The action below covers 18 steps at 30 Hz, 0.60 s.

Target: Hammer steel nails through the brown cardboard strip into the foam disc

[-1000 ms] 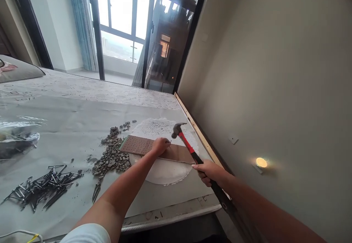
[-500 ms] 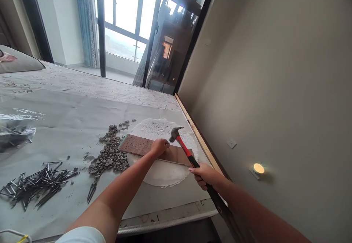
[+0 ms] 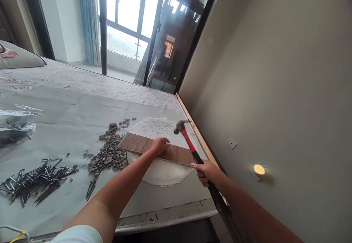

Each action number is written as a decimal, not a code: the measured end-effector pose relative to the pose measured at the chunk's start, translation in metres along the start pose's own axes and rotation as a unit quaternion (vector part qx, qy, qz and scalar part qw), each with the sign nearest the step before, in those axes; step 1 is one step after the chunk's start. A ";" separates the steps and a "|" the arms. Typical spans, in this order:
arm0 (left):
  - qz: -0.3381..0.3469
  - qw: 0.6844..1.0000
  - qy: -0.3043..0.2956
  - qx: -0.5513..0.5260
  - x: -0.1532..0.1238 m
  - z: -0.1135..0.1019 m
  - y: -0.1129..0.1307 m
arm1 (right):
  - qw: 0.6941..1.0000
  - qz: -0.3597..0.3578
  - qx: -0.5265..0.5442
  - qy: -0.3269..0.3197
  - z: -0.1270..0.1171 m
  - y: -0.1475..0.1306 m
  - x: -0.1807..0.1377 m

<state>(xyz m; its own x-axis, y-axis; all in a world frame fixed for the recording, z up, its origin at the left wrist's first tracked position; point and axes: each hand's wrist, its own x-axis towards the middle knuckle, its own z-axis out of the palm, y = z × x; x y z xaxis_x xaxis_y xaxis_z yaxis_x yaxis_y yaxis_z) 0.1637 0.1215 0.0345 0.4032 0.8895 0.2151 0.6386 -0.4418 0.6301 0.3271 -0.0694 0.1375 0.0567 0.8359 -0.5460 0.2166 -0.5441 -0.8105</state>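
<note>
My left hand (image 3: 160,146) rests over a brown board (image 3: 180,154), its fingers pinched around what looks like a thin nail standing on the surface. Rows of small holes cover the board's left part. My right hand (image 3: 207,172) is wrapped around the black grip of a claw hammer (image 3: 188,140) with a red and black handle. The hammer head hangs just above and to the right of my left fingers, apart from the board. Beneath the board lies a round white slab (image 3: 165,173) with a rough, pitted upper part.
Grey stone chips (image 3: 108,158) are heaped left of the board. Farther left lie a pile of loose nails (image 3: 41,178) and a clear plastic bag (image 3: 16,131) of dark pieces. A wooden edge strip (image 3: 196,129) runs along the wall (image 3: 275,89) at right.
The hammer head has risen and shifted right, away from my left fingers. My right hand has moved slightly right with it. My left hand stays in place on the board.
</note>
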 end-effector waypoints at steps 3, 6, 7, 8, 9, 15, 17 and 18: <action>-0.036 0.995 0.026 -0.089 0.004 -0.005 -0.002 | 1.000 -0.026 0.005 0.005 0.001 -0.008 -0.005; -0.070 0.981 0.059 -0.173 0.006 -0.008 -0.004 | 1.000 0.016 -0.005 -0.025 0.009 0.003 0.001; -0.074 0.978 0.066 -0.186 0.007 -0.009 -0.005 | 0.999 0.039 -0.007 -0.036 0.012 0.010 0.005; -0.077 0.976 0.070 -0.192 0.006 -0.009 -0.005 | 0.998 0.054 -0.004 -0.042 0.015 0.017 0.008; -0.078 0.975 0.071 -0.196 0.006 -0.009 -0.005 | 0.997 0.058 0.005 -0.042 0.016 0.024 0.010; -0.075 0.958 0.048 -0.271 0.006 -0.017 -0.005 | 0.988 -0.042 0.117 -0.093 0.013 0.067 -0.023; -0.069 0.946 0.034 -0.316 0.005 -0.029 -0.007 | 0.978 -0.038 0.129 -0.160 0.018 0.101 -0.037; -0.064 0.939 0.036 -0.335 0.004 -0.038 -0.009 | 0.975 -0.035 0.131 -0.178 0.023 0.122 -0.041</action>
<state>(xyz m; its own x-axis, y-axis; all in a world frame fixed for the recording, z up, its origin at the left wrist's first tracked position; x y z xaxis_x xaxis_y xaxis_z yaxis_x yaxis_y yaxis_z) 0.1346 0.1335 0.0581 0.2911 0.9463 0.1409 0.1135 -0.1804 0.9770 0.3291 -0.1716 0.0562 -0.3004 0.8192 -0.4886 -0.0517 -0.5255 -0.8492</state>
